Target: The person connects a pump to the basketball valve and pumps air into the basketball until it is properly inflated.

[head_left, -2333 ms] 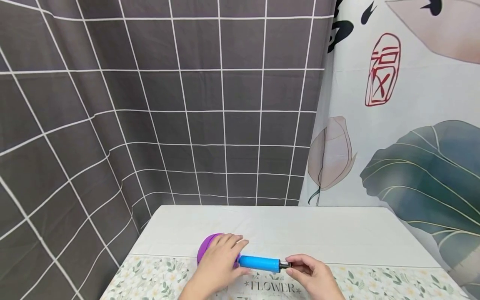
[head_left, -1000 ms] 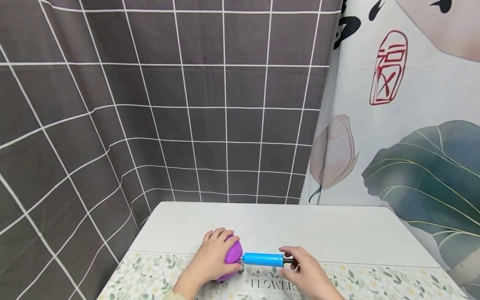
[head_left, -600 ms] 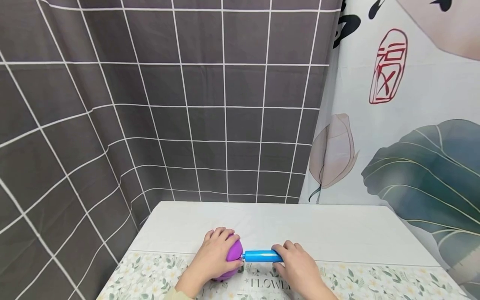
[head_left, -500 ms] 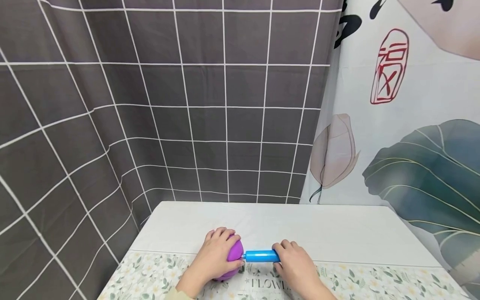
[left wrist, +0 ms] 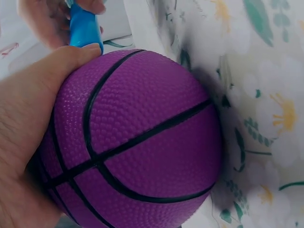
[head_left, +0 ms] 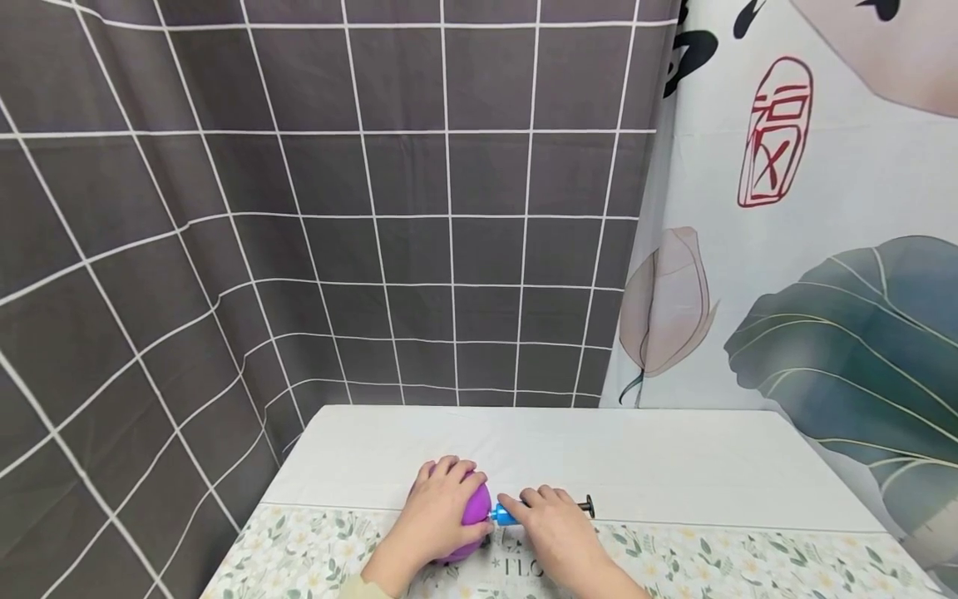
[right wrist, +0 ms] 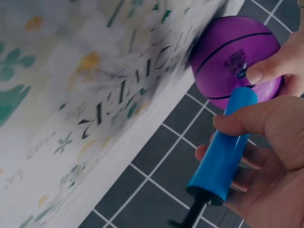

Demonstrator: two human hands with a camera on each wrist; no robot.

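Observation:
A small purple toy basketball (left wrist: 147, 123) with black seam lines sits on the table. My left hand (head_left: 434, 516) curls round its side, thumb toward the pump end. My right hand (head_left: 557, 537) grips the blue barrel of a hand pump (right wrist: 221, 156), thumb on one side and fingers wrapped beneath. The front of the pump meets the ball close to my left thumb (right wrist: 266, 69). Its black rod and handle (head_left: 587, 506) stick out behind my right hand.
A white tabletop (head_left: 674, 466) has a floral cloth (head_left: 696, 561) with printed lettering along the near side. Behind it hang a dark grid-patterned curtain (head_left: 479, 249) and a white curtain (head_left: 688, 166) with plant prints.
My right hand has moved left from the black handle onto the blue barrel, close to the ball, leaving the handle exposed. My left hand has turned the ball slightly and stays on it.

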